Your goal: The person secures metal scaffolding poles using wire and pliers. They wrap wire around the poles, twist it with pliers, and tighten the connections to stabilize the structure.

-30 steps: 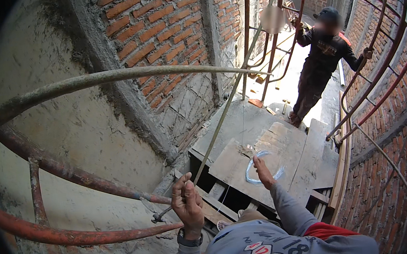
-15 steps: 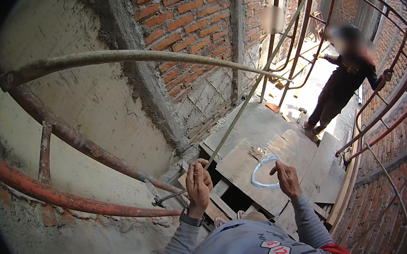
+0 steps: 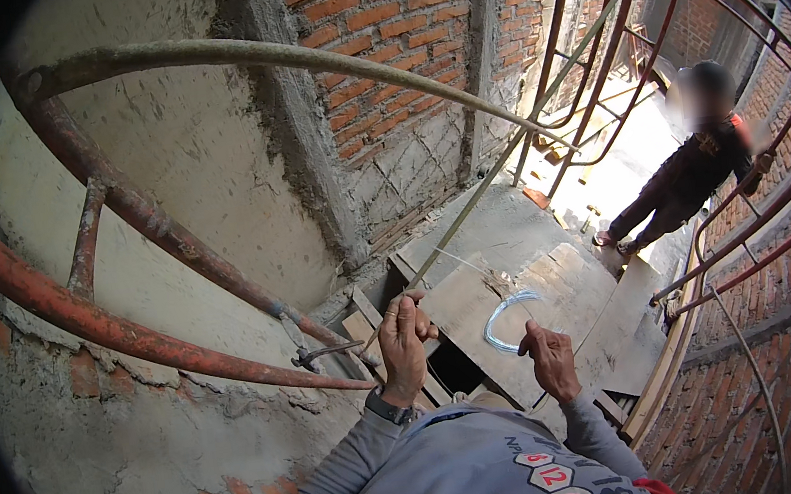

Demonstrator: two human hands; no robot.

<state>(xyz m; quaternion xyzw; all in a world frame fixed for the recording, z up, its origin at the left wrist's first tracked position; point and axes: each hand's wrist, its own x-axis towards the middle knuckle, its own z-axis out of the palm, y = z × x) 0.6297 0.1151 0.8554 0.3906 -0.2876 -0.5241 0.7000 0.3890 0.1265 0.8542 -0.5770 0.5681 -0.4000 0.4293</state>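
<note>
My left hand [image 3: 403, 346], with a dark watch at its wrist, is raised in front of my body. Its fingers are curled, and anything in them is too small to make out. Behind its fingertips passes the lower part of a thin diagonal pole [image 3: 456, 225]; whether they touch cannot be told. My right hand [image 3: 553, 362] has thumb and fingers drawn together in a pinch, with nothing I can name in them. Just beyond those fingertips, a loose pale-blue coil [image 3: 490, 326] of thin line or tubing appears to lie on a wooden board [image 3: 566, 291].
Red scaffold tubes [image 3: 159, 230] and a curved top bar [image 3: 296, 61] rise at left. A dark gap [image 3: 455, 367] opens beside the boards, below my hands. Another person [image 3: 689, 165] stands far right, by a scaffold frame [image 3: 749, 182]. Brick walls [image 3: 388, 14] flank the platform.
My left hand has shifted up and to the right; my right hand has moved slightly down and left. The other person has turned and stands further right. The whole view has shifted a little.
</note>
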